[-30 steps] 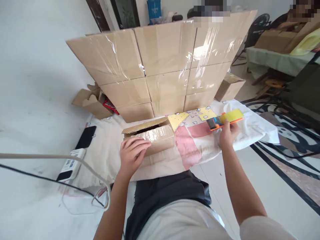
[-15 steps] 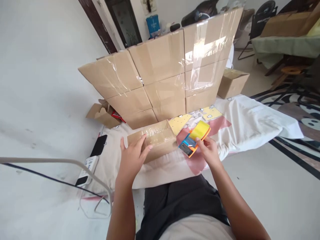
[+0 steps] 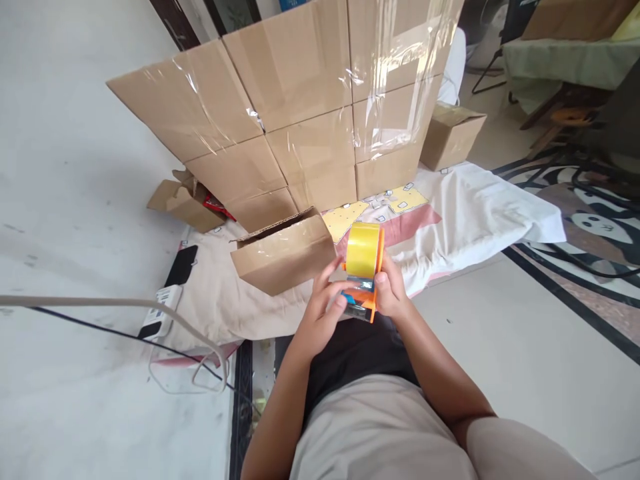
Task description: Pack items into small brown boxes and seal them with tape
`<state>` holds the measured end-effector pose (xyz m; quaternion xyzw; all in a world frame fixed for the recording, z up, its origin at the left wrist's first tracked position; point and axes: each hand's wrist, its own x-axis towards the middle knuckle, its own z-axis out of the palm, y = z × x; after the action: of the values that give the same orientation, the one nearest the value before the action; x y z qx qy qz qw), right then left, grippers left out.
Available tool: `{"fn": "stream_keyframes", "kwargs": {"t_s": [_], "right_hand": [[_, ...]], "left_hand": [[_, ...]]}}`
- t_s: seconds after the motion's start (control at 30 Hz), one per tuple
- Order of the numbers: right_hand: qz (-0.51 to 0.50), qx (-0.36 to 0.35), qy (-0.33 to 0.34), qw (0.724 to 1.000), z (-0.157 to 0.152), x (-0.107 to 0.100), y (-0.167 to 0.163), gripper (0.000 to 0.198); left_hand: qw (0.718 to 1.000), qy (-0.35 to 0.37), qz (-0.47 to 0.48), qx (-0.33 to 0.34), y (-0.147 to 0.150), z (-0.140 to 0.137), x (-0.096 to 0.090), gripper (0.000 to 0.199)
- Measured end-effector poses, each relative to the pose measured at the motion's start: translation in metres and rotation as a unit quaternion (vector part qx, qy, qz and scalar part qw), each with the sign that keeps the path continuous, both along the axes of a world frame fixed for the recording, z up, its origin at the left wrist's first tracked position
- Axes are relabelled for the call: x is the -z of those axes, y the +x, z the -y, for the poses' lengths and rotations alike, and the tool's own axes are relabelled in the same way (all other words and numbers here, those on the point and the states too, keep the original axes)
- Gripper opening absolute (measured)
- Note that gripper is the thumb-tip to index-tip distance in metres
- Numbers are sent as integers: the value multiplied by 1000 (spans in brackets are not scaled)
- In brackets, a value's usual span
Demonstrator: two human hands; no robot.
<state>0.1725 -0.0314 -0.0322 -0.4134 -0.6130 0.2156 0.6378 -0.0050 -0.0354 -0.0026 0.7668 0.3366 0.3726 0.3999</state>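
A tape dispenser (image 3: 369,287) with an orange and blue frame carries a wide yellow roll of tape (image 3: 363,249). It is between my two hands, just above my lap. My right hand (image 3: 394,288) grips its right side, the thumb across the orange frame. From the other side, the fingers and thumb of my left hand (image 3: 320,313) pinch at its lower left part near the cutting end. A small cardboard box (image 3: 285,252) stands tilted on the cloth to the left of the dispenser, a gap showing along its top edge.
Behind the box rises a large wall of taped cardboard boxes (image 3: 310,100). A torn open carton (image 3: 183,203) and a power strip (image 3: 163,310) lie at the left. Another closed box (image 3: 453,137) stands at right on the cloth (image 3: 480,200). A cable (image 3: 125,303) hangs at the left.
My left hand has left the small box and come right to the dispenser. The dispenser is turned upright and nearer my body. The box now sits tilted with its top gap showing. The view has shifted down.
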Motion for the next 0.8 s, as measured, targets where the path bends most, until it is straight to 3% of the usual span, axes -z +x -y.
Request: {"fn": "stream_keyframes", "kwargs": {"t_s": [0.07, 0.23, 0.3, 0.37, 0.47, 0.53, 0.63, 0.7, 0.8], "right_hand": [[41, 5, 23, 999, 3, 7, 0, 55], [138, 59, 126, 981, -4, 19, 3, 50], [158, 82, 156, 972, -9, 19, 10, 48], [150, 119, 158, 969, -12, 16, 17, 48], [71, 156, 83, 982, -11, 13, 24, 47], [-28, 126, 9, 992, -9, 12, 25, 45], [-171, 44, -58, 983, -4, 11, 20, 40], [-234, 29, -83, 968, 1, 6, 11, 40], [-292, 32, -130, 947, 17, -5, -5, 37]], "left_hand": [[999, -36, 23, -4, 2, 6, -4, 29], [986, -3, 60, -152, 8, 26, -11, 28], [989, -20, 46, -140, 11, 34, -12, 27], [988, -110, 55, -98, 13, 41, -8, 30], [955, -283, 82, -36, 14, 50, 7, 36], [939, -332, 92, -18, 13, 54, 19, 39], [934, -343, 99, 4, 13, 57, 33, 41], [935, -341, 94, 22, 13, 57, 39, 40], [969, -234, 72, 45, 6, 49, 49, 37]]}}
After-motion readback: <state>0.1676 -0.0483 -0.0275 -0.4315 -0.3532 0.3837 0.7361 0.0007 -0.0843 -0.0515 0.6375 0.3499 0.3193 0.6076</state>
